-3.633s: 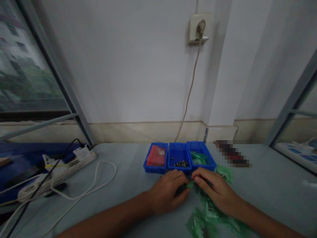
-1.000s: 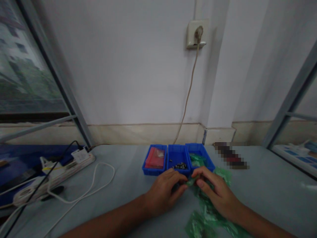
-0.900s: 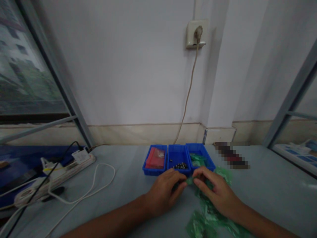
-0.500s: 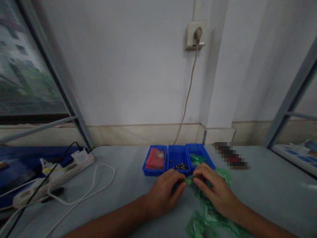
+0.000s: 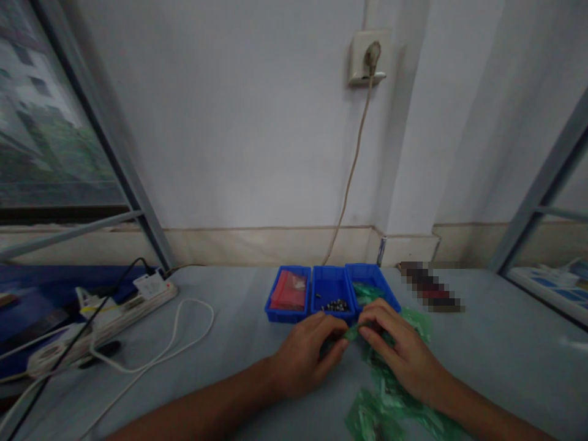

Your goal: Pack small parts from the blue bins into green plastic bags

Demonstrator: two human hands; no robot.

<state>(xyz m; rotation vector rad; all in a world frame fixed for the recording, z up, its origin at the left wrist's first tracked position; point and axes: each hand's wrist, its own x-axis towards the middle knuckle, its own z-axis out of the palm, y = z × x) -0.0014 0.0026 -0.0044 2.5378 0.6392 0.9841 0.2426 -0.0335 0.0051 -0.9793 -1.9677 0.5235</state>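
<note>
My left hand and my right hand meet in front of the blue bins, fingers pinched. Between their fingertips is a small piece of green plastic bag; anything inside it is too small to make out. Several green plastic bags lie under and beside my right hand, partly covered by it. Just beyond the hands, the middle blue bin contains small dark and shiny metal parts. Green plastic packets lie in the right blue bin.
The left blue bin contains red plastic bags. A white power strip with plugs and a looped white cable lies on the left of the grey table. A pixelated object lies at back right.
The view has shifted slightly. Both hands keep their pinch on the green plastic bag, and a little more of it shows between the fingertips.
</note>
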